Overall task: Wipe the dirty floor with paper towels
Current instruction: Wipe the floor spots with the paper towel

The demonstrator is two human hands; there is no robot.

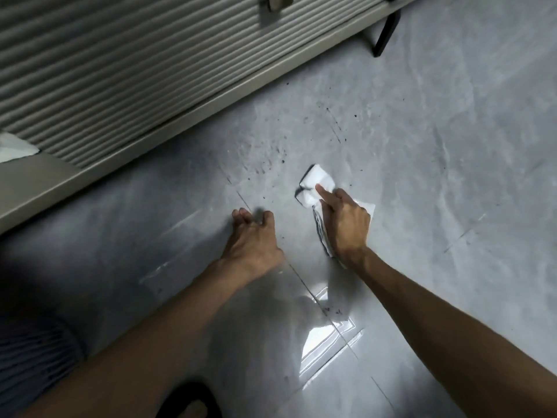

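A folded white paper towel (316, 182) lies flat on the grey tiled floor (437, 152). My right hand (346, 224) presses down on it, with the index finger stretched forward over the wad and the rest of the towel trailing under the palm. My left hand (251, 236) rests on the floor to the left of the towel, its fingertips bearing on the tile, and holds nothing. Dark specks and smears of dirt (271, 158) are scattered on the floor ahead of both hands, reaching toward the wall.
A ribbed grey panel (135, 70) with a pale base ledge (211, 107) runs diagonally along the back left. Another white towel piece (15, 146) lies on the ledge at far left. A black leg (385, 31) stands at top right. My foot in a dark sandal (190, 402) is at the bottom.
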